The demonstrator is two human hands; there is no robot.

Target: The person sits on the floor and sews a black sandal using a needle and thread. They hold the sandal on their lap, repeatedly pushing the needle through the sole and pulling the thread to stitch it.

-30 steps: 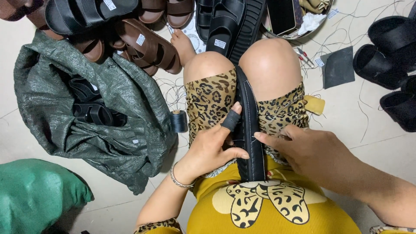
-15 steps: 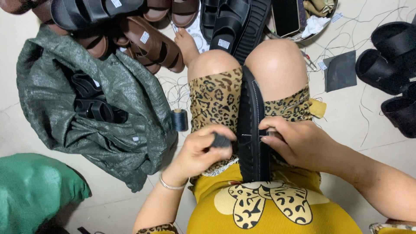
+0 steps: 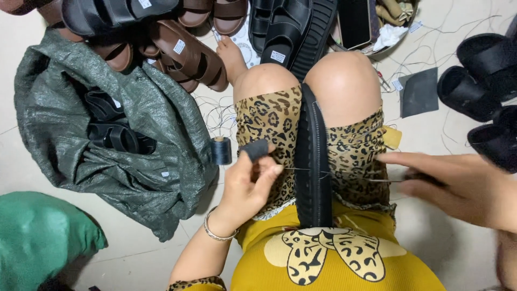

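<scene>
The black sandal sole [image 3: 312, 161] stands lengthwise between the knees, the left hand [image 3: 247, 186] pinching thread just beside it, the right hand [image 3: 458, 186] pulling thread taut farther right.

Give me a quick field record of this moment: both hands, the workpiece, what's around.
left hand: beside the sole, thumb in a dark cap, pinching a thread
right hand: out to the right of the lap, drawing the thread taut
workpiece: black sandal sole on edge, clamped between the knees
floor left: grey-green sack holding black sandals, dark thread spool beside it
floor top: brown sandals and black ones piled
</scene>
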